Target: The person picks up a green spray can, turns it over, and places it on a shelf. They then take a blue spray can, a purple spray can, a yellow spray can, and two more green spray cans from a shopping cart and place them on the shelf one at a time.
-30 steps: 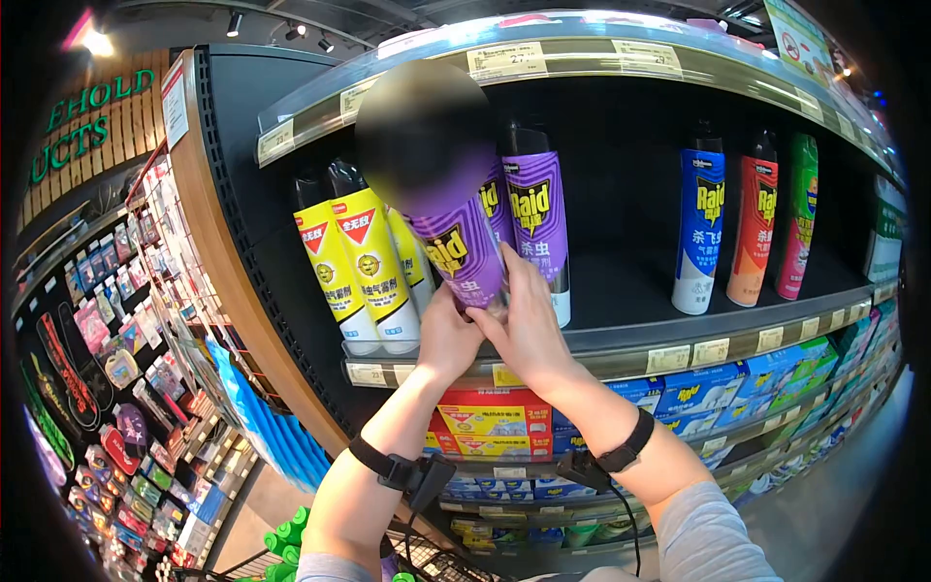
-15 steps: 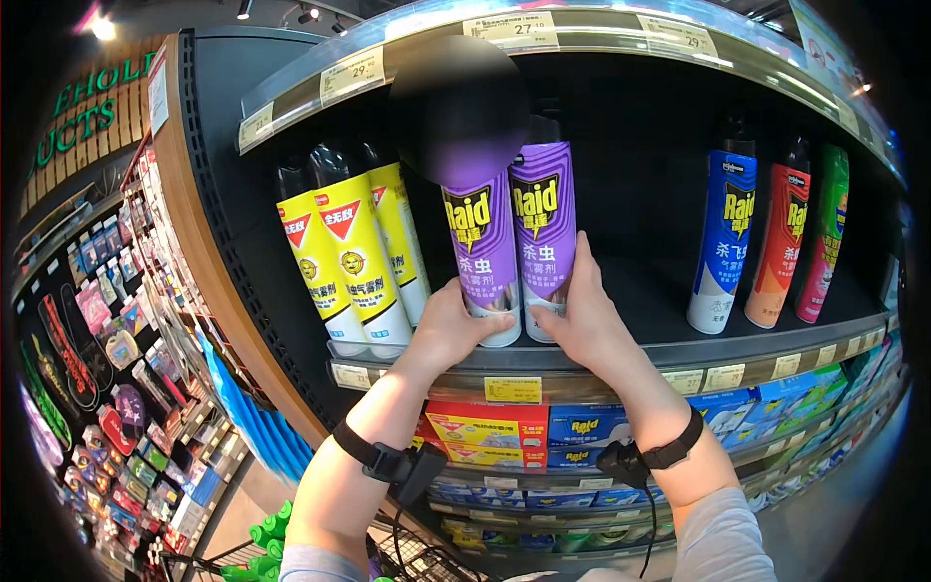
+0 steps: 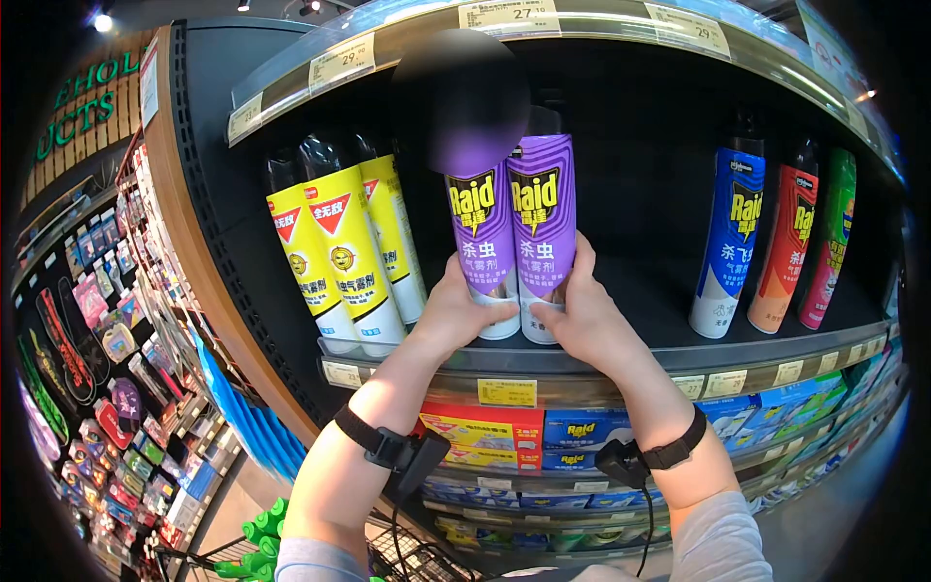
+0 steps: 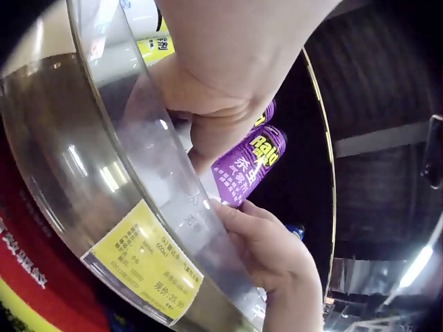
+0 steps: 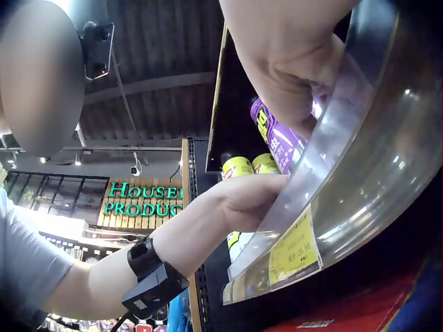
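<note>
Two purple Raid spray cans stand side by side at the front of the shelf in the head view. The left can (image 3: pixel 481 233) has its top covered by a blurred disc; the right can (image 3: pixel 545 228) shows a dark cap. My left hand (image 3: pixel 448 315) holds the left can low down, thumb across its front and fingers around its outer side. With the thumb in front and fingers behind, my right hand (image 3: pixel 593 318) grips the base of the right can. In the left wrist view, the clear shelf lip (image 4: pixel 149 138) runs in front of both hands.
Several yellow spray cans (image 3: pixel 339 252) stand left of the purple pair. Farther right are a blue can (image 3: pixel 729 242), a red can (image 3: pixel 784 247) and a green-and-pink can (image 3: pixel 831 242). A price rail (image 3: pixel 436 386) edges the shelf; boxes (image 3: pixel 485 436) fill the shelf below.
The left purple can, earlier tilted and held in both hands in front of the other, now stands upright beside it. My right hand has moved right onto the second can.
</note>
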`<state>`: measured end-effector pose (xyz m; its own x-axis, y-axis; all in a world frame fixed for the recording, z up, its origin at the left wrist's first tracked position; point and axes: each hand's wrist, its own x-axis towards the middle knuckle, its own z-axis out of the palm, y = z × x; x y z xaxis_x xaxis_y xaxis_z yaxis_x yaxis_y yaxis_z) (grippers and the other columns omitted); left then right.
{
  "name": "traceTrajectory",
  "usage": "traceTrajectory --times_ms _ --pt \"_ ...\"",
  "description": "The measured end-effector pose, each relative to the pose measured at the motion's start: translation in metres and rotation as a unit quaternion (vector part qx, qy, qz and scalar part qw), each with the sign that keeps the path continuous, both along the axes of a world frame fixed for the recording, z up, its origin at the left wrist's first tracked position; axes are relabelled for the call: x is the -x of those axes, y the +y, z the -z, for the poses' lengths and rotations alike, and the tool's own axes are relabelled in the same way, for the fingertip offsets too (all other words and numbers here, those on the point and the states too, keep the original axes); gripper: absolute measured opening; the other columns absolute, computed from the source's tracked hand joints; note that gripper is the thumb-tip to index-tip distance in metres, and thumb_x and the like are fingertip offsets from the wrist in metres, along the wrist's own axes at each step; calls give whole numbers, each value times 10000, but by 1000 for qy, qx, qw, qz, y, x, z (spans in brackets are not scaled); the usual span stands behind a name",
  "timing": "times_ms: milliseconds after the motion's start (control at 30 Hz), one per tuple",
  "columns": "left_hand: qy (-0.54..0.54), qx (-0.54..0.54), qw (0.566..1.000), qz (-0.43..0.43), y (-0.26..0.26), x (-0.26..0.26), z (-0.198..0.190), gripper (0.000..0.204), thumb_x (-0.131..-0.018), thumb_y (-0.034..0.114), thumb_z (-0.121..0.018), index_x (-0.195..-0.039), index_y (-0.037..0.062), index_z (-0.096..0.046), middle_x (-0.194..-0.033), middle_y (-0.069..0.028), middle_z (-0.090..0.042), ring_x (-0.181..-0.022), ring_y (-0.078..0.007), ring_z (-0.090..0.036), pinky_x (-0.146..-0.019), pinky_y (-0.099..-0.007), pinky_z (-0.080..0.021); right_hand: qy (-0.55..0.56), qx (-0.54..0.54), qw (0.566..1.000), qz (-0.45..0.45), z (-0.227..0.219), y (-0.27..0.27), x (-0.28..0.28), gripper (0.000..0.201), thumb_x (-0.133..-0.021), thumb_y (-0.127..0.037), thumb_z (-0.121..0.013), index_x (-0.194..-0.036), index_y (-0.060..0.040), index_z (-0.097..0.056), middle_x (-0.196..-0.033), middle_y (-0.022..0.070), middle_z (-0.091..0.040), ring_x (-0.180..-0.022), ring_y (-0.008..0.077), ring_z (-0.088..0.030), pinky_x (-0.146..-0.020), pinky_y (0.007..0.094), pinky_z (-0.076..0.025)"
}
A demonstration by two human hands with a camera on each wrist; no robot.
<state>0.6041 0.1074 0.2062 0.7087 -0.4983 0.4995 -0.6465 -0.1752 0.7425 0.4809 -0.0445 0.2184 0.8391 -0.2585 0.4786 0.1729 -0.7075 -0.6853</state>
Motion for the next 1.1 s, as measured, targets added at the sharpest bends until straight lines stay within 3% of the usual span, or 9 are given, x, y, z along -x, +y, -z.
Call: traceTrajectory --times_ms 67,400,500,833,933,1000,1033,1100 --pt "41 -12 999 -17 -2 0 -2 884 -683 175 -870 -1378 -14 -358 -1255 -181 -601 -1177 -287 -593 -1013 -354 -455 4 -2 1000 -2 0 -1 -1 884 -891 -79 -642 -1504 -48 -5 -1343 280 -530 -1259 384 -546 -1060 411 -432" --pt "49 6 999 -2 -5 -4 3 860 -693 172 -865 -1368 -14 -367 -1256 -185 -598 -1182 -279 -591 -1009 -355 -457 -1 8 999 34 6 -11 -18 881 -893 -62 -634 -1501 -57 3 -1361 284 -510 -1254 398 -544 -1067 417 -431" --pt "60 -2 998 -19 -8 0 -3 779 -702 110 -871 -1315 -4 -405 -1216 -139 -604 -1141 -220 -581 -993 -345 -471 15 10 998 55 6 -11 -20 881 -895 -55 -630 -1503 -62 7 -1371 279 -502 -1264 394 -537 -1073 415 -426" --pt "67 -8 997 -24 -17 -15 4 868 -693 159 -858 -1384 -7 -360 -1294 -188 -575 -1221 -291 -565 -1034 -354 -439 8 5 999 39 9 -15 -25 899 -899 -56 -634 -1514 -64 22 -1385 261 -499 -1277 373 -533 -1076 407 -421" --pt "63 -12 998 -23 -14 -9 3 1006 -673 199 -878 -1451 -34 -284 -1347 -224 -540 -1260 -307 -541 -1057 -355 -425 19 -5 999 32 10 -16 -24 950 -881 -81 -669 -1521 -47 32 -1391 260 -495 -1280 375 -530 -1070 402 -426" --pt "11 -3 997 -81 -10 1 2 1186 -647 262 -902 -1506 -71 -155 -1415 -270 -471 -1299 -333 -509 -1081 -354 -407 -10 -23 999 39 16 -17 -25 1015 -852 -122 -719 -1527 -21 32 -1357 262 -517 -1245 364 -560 -1059 392 -431" --pt "0 -19 994 -106 -1 22 -10 1303 -623 322 -927 -1505 -113 -71 -1472 -296 -378 -1371 -329 -409 -1125 -366 -353 -8 -16 999 31 18 -17 -24 1015 -852 -122 -719 -1527 -21 32 -1357 262 -517 -1245 364 -560 -1059 392 -431" --pt "-169 1 971 -171 10 31 -3 1231 -665 326 -900 -1504 -107 -110 -1481 -315 -355 -1383 -355 -392 -1138 -387 -336 -182 -18 983 0 25 -17 -26 1056 -824 -144 -754 -1530 -4 18 -1369 272 -483 -1224 350 -566 -1046 390 -435"
